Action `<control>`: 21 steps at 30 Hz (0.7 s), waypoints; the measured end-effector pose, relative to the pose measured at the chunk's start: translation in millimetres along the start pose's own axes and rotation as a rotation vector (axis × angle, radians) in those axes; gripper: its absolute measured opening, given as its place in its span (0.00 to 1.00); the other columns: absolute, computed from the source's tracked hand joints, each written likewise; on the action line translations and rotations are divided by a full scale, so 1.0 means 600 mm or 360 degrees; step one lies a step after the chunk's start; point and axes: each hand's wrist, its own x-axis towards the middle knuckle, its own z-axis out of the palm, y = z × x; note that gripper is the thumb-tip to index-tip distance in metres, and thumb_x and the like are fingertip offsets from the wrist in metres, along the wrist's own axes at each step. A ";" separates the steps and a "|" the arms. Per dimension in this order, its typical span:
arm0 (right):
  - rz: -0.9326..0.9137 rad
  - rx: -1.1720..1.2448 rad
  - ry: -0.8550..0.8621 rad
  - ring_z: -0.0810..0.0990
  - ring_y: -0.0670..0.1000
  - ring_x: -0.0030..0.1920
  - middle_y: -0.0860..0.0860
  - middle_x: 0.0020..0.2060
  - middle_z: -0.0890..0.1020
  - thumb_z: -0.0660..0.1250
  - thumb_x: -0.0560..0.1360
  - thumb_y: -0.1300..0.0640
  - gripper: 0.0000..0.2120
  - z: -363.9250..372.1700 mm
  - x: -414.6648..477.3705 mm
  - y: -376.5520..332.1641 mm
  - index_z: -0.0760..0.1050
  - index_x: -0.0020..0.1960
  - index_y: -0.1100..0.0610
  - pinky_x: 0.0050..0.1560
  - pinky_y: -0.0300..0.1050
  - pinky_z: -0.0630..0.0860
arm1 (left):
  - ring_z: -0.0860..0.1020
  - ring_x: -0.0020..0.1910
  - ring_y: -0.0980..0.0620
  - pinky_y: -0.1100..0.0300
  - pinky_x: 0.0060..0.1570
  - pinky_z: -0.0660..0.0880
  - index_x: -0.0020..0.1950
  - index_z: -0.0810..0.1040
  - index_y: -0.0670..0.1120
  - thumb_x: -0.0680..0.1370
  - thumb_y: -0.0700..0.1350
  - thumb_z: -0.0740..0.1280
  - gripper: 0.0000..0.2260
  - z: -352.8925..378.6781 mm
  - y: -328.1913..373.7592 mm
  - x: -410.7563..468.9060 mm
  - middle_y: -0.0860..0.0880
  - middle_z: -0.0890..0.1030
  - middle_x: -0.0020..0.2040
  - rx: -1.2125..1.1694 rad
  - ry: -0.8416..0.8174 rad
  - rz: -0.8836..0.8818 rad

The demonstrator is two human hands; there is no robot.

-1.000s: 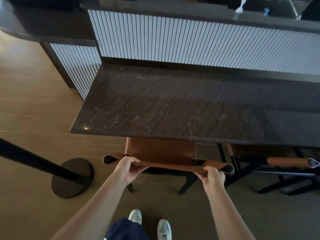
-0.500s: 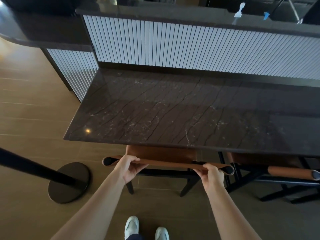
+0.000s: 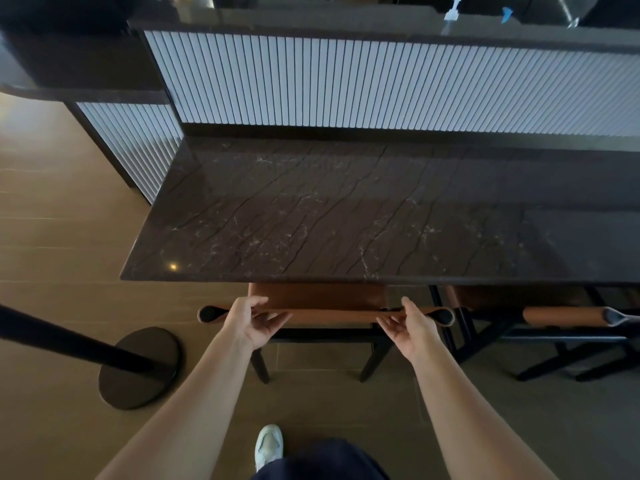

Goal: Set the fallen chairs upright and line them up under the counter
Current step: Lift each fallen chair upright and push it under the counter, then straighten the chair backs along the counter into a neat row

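Observation:
A brown leather chair (image 3: 322, 296) with black legs stands upright, its seat mostly tucked under the dark marble counter (image 3: 346, 220). My left hand (image 3: 254, 320) holds the left part of its leather backrest top, fingers curled under the strap. My right hand (image 3: 410, 323) holds the right part the same way. A second brown chair (image 3: 561, 315) stands upright to the right, also partly under the counter; its seat is hidden.
A black post with a round base (image 3: 138, 367) stands on the wooden floor to the left. A white ribbed panel (image 3: 381, 81) rises behind the counter. My shoe (image 3: 268, 445) is on the floor below the chair.
The chair has slid further under the counter, so less of its seat shows. Both hands stayed on the backrest and moved forward with it.

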 end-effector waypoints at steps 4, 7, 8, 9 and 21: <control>0.0036 0.0084 -0.0091 0.81 0.59 0.49 0.62 0.52 0.80 0.63 0.81 0.57 0.09 -0.005 -0.024 -0.006 0.72 0.56 0.62 0.49 0.55 0.79 | 0.78 0.56 0.39 0.44 0.51 0.78 0.65 0.70 0.40 0.78 0.36 0.62 0.15 0.007 -0.020 -0.026 0.36 0.76 0.61 -0.0045 -0.0032 0.0124; 0.0030 0.0135 -0.0188 0.80 0.60 0.53 0.64 0.55 0.79 0.60 0.82 0.57 0.09 -0.019 -0.046 -0.010 0.71 0.57 0.63 0.53 0.56 0.78 | 0.77 0.56 0.41 0.45 0.57 0.75 0.68 0.68 0.43 0.78 0.36 0.61 0.18 0.015 -0.038 -0.050 0.37 0.76 0.59 -0.0114 -0.0035 0.0221; 0.0027 0.0143 -0.0228 0.80 0.61 0.54 0.64 0.56 0.79 0.60 0.83 0.58 0.10 -0.025 -0.055 -0.011 0.71 0.59 0.64 0.52 0.55 0.78 | 0.77 0.57 0.41 0.45 0.59 0.75 0.68 0.68 0.43 0.78 0.36 0.61 0.18 0.017 -0.044 -0.059 0.37 0.76 0.60 -0.0127 -0.0058 0.0241; 0.0030 0.0154 -0.0269 0.79 0.61 0.55 0.64 0.55 0.78 0.60 0.83 0.58 0.12 -0.032 -0.066 -0.013 0.69 0.62 0.64 0.52 0.55 0.78 | 0.76 0.59 0.41 0.46 0.60 0.74 0.66 0.69 0.41 0.78 0.36 0.61 0.16 0.018 -0.051 -0.067 0.37 0.75 0.61 -0.0125 -0.0082 0.0258; -0.0371 0.0061 -0.0611 0.85 0.55 0.52 0.57 0.53 0.85 0.61 0.81 0.58 0.12 -0.129 -0.213 0.023 0.78 0.60 0.61 0.49 0.48 0.80 | 0.78 0.60 0.45 0.47 0.55 0.78 0.71 0.69 0.47 0.83 0.42 0.58 0.16 -0.001 -0.114 -0.193 0.46 0.75 0.67 0.0437 -0.0592 0.0503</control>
